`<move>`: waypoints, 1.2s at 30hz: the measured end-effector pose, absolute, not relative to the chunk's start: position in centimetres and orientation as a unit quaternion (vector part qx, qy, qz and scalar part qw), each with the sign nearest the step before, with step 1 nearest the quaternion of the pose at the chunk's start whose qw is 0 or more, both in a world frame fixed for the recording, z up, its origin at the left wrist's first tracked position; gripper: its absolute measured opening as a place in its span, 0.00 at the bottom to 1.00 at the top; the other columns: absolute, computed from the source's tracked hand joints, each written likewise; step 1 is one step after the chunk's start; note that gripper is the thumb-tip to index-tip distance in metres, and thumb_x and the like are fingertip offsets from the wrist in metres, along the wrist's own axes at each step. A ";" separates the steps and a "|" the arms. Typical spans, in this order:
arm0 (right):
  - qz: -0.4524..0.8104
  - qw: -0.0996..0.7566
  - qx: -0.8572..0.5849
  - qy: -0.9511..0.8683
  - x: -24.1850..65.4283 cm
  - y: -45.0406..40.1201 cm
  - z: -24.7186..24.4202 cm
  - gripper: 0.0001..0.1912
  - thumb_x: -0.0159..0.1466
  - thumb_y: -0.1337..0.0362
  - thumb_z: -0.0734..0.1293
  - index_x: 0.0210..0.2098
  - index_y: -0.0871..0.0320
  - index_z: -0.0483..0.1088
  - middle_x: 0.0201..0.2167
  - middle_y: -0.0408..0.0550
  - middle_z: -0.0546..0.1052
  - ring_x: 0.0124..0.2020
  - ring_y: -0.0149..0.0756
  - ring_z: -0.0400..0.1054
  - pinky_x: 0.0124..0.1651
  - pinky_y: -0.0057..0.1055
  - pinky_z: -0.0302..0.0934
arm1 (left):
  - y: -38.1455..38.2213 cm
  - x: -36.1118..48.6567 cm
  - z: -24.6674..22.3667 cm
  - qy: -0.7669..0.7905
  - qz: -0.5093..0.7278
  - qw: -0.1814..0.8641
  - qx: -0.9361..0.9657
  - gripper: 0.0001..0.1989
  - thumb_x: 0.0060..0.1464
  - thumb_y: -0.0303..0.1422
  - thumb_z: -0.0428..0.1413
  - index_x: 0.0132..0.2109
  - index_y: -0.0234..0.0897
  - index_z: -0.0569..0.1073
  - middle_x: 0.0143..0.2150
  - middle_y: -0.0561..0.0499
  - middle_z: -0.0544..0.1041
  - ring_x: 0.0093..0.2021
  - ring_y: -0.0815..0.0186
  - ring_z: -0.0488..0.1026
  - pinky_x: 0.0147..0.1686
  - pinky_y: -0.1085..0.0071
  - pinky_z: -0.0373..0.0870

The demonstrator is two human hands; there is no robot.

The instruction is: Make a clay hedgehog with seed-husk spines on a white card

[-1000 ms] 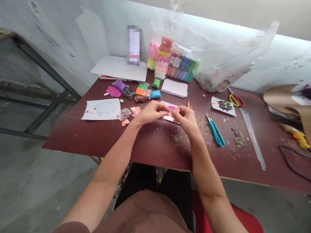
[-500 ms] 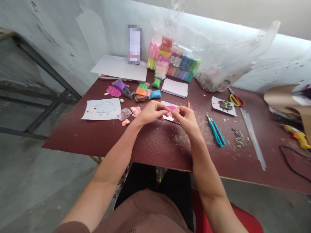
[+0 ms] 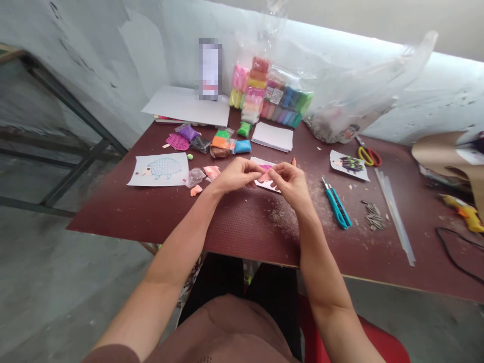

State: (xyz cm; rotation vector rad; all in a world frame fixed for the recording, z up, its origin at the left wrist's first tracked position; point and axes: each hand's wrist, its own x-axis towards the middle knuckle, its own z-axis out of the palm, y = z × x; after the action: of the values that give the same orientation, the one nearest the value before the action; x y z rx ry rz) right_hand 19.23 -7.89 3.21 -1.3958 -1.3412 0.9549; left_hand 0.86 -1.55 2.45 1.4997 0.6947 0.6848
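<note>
Head view: only slight change from the earlier frames, with the hands still together over the same spot and the tabletop (image 3: 242,227) layout unchanged apart from a small camera shift. A peach clay bit (image 3: 266,175) is held in a narrow pinch between the fingertips of the left hand (image 3: 237,175) and right hand (image 3: 291,187), directly above a white card (image 3: 260,162) with pink clay (image 3: 265,167) on it. The exact finger contact is partly hidden. Near the left hand, a clear baggie (image 3: 195,177) and loose peach scraps (image 3: 195,190) are lying beside a hedgehog sheet (image 3: 159,170). Further back, a blue clay packet (image 3: 242,146) and a purple clay bag (image 3: 188,133) are placed. Containers: a clear bag (image 3: 251,85) at the wall is filled with stacked clay packs in many colours, and a large plastic bag (image 3: 359,91) is slumped to its right, with dark contents (image 3: 325,130) gathered at the bottom that cannot be identified. Right of the hands, a utility knife (image 3: 336,201), seed husks (image 3: 372,216), scissors (image 3: 368,157) and a finished hedgehog card (image 3: 350,166) are laid out.
</note>
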 end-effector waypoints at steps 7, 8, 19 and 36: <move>0.387 0.453 -0.552 -0.584 19.2 -8.0 3.4 0.17 0.60 0.49 0.75 0.35 0.57 0.77 0.28 0.46 0.80 0.29 0.33 0.71 0.34 0.32 0.64 | -1.5 0.8 2.5 0.270 0.309 0.615 0.674 0.11 0.51 0.37 0.68 0.36 0.32 0.82 0.34 0.47 0.83 0.37 0.65 0.77 0.44 0.67 0.73; 0.393 0.452 -0.551 -0.582 19.1 -8.0 3.4 0.17 0.60 0.49 0.75 0.36 0.57 0.77 0.28 0.46 0.80 0.30 0.33 0.72 0.35 0.32 0.65 | -1.5 0.8 2.6 0.265 0.309 0.620 0.670 0.11 0.50 0.37 0.68 0.34 0.32 0.81 0.33 0.48 0.82 0.36 0.65 0.77 0.43 0.67 0.72; 0.355 0.469 -0.573 -0.571 18.2 -8.3 3.9 0.13 0.59 0.51 0.76 0.33 0.54 0.78 0.30 0.45 0.80 0.29 0.32 0.68 0.34 0.33 0.64 | -1.8 1.2 2.4 0.271 0.310 0.652 0.637 0.11 0.46 0.36 0.69 0.30 0.33 0.78 0.27 0.51 0.78 0.30 0.70 0.73 0.35 0.72 0.69; 0.227 0.490 -0.574 -0.615 17.4 -8.5 2.8 0.14 0.69 0.58 0.67 0.49 0.50 0.82 0.43 0.50 0.81 0.37 0.36 0.72 0.40 0.35 0.68 | -1.1 1.2 2.3 0.347 0.444 0.685 0.462 0.15 0.43 0.32 0.73 0.35 0.33 0.76 0.29 0.55 0.79 0.30 0.70 0.78 0.42 0.66 0.81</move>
State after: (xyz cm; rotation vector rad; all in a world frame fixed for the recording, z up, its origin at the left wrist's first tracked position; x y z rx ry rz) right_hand 17.41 -8.46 2.77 -1.3937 -1.4947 0.5524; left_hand 1.22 -1.15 2.26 1.0344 0.7776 0.9959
